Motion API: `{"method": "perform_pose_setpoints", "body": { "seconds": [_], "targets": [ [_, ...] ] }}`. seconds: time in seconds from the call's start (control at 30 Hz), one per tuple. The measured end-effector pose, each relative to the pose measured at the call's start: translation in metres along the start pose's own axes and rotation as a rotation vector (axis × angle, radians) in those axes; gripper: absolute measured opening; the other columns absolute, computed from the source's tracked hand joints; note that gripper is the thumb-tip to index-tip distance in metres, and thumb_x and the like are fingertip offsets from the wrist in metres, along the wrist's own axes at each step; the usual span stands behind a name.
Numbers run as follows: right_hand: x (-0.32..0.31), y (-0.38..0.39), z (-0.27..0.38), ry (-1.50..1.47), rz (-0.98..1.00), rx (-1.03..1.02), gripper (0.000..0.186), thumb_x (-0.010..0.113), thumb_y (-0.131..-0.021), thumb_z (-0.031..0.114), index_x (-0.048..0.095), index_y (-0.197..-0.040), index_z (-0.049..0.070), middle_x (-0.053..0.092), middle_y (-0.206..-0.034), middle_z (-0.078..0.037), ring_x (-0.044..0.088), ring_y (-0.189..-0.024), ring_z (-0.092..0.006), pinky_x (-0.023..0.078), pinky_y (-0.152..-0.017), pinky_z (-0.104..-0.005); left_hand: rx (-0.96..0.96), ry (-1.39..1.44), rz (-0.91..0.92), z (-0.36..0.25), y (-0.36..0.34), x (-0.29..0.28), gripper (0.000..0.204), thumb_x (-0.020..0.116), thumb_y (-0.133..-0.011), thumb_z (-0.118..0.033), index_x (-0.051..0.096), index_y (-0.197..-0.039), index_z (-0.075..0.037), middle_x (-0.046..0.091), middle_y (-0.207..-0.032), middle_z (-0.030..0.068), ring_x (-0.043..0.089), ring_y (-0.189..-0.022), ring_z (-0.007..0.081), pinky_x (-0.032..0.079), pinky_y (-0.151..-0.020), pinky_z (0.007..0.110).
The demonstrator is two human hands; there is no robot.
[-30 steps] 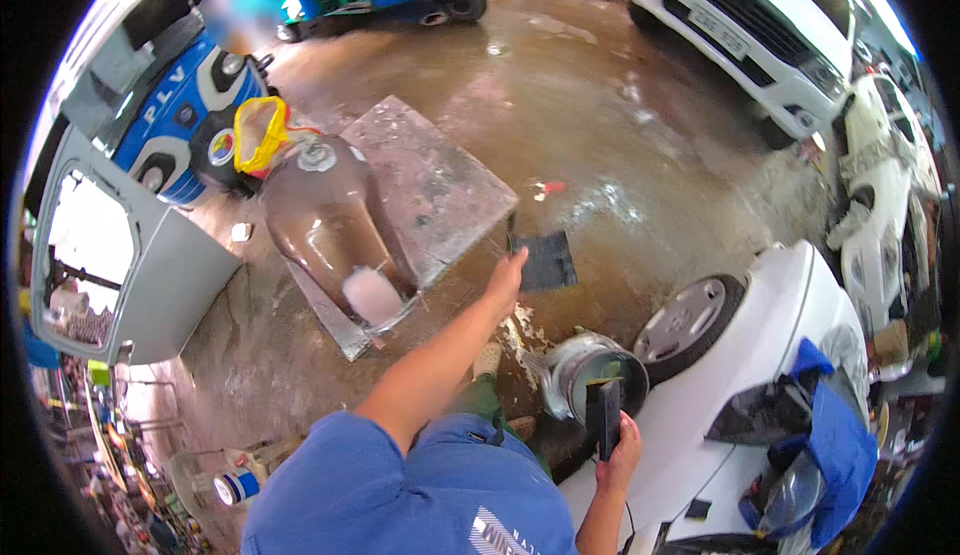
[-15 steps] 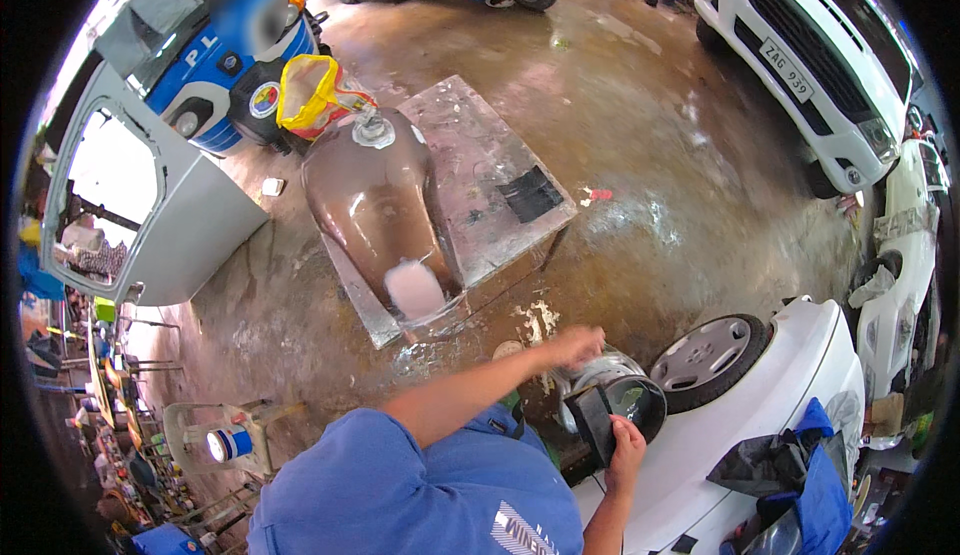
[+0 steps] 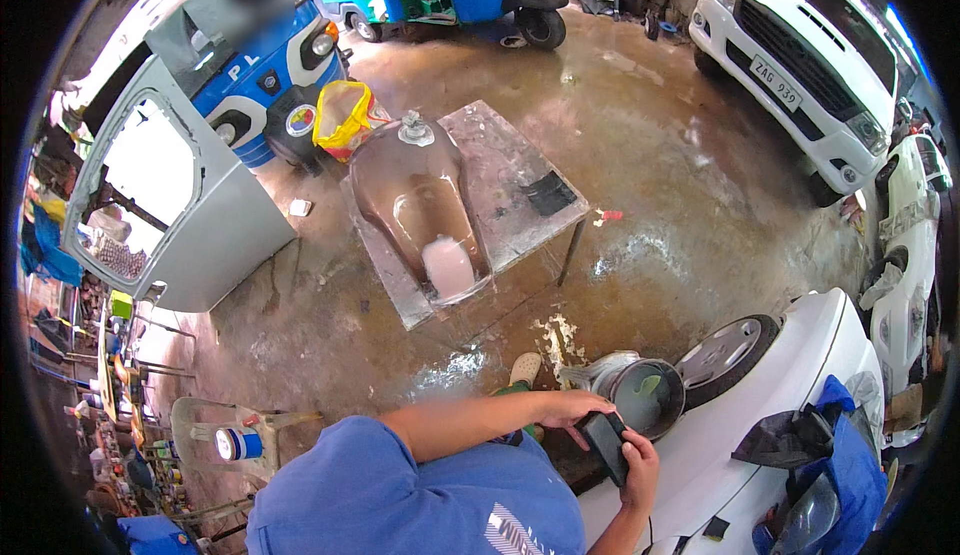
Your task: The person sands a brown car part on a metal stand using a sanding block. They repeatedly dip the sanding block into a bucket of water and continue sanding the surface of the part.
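A dark, flat rectangular piece, looking like folded black sandpaper [image 3: 604,447], is held between my hands, close beside a bucket [image 3: 683,405]. My left hand [image 3: 565,411] pinches its upper end. Gripping its right side is my right hand [image 3: 640,463], thumb lying on top. Greyish liquid fills the bucket, with a small green piece [image 3: 649,386] in it. Farther off, a brown motorcycle fuel tank [image 3: 415,195] lies on a low table [image 3: 500,145]; a pale pink patch [image 3: 448,265] covers its near end.
A black sheet [image 3: 550,194] lies on the table's right corner. Beside the bucket is a white car body [image 3: 740,415] with a wheel [image 3: 735,352]. At the left stand a grey car door [image 3: 230,235] and a chair [image 3: 195,420] holding a can [image 3: 238,443]. A yellow bag [image 3: 343,115] sits behind the tank.
My left hand has come down from above the bucket and taken hold of the black sandpaper. My right hand has shifted slightly down and right with it. The view has tilted up.
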State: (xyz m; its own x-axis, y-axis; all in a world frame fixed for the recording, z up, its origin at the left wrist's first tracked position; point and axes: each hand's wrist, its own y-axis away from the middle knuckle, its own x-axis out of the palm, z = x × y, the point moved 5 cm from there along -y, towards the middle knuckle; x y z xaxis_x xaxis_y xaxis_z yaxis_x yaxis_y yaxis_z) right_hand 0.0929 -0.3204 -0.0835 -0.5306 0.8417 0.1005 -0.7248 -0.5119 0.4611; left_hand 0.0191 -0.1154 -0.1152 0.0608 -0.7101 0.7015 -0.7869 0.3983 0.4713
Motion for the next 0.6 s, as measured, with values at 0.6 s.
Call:
{"method": "perform_pose_setpoints", "body": {
  "seconds": [0.6],
  "targets": [
    [0.033,0.063,0.029,-0.354,0.088,-0.218,0.061,0.064,-0.102,0.038,0.052,-0.148,0.0,0.067,-0.127,-0.013,0.068,-0.097,-0.0199,0.057,-0.081,-0.0344,0.277,-0.006,-0.532,0.008,0.029,0.019,0.033,0.061,-0.108,-0.014,0.058,-0.138,-0.003,0.066,-0.123,0.0076,0.068,-0.111,0.0202,0.069,-0.083,0.041]
  ]
}}
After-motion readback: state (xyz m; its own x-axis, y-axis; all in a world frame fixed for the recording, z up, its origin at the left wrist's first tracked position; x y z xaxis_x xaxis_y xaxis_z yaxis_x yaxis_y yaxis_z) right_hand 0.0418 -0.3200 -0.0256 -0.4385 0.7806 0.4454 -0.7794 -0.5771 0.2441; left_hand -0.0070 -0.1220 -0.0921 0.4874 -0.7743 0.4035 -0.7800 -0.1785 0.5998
